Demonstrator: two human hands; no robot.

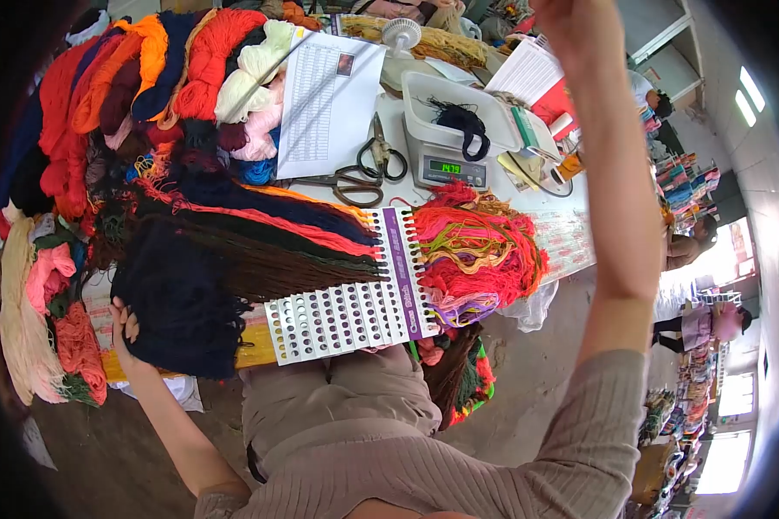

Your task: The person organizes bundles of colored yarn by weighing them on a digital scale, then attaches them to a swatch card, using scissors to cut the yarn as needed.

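My left hand (125, 333) grips the lower edge of a thick dark navy yarn bundle (182, 311) at the table's near left corner. The bundle's strands run to a white perforated sample card (346, 316) with a purple strip and spiral binding. A tangle of red, yellow and green yarn (476, 251) lies on the card's right side. My right hand (576, 22) is raised high at the top edge of the view, above a white sheet (528, 69). Its fingers are cut off, so I cannot tell whether it holds anything.
A digital scale (448, 164) carries a white tray (424, 91) with black yarn. Scissors (363, 173) and a printed sheet (329, 95) lie beside it. Skeins in many colours (147, 78) are piled at the left. Other people (692, 246) sit at the right.
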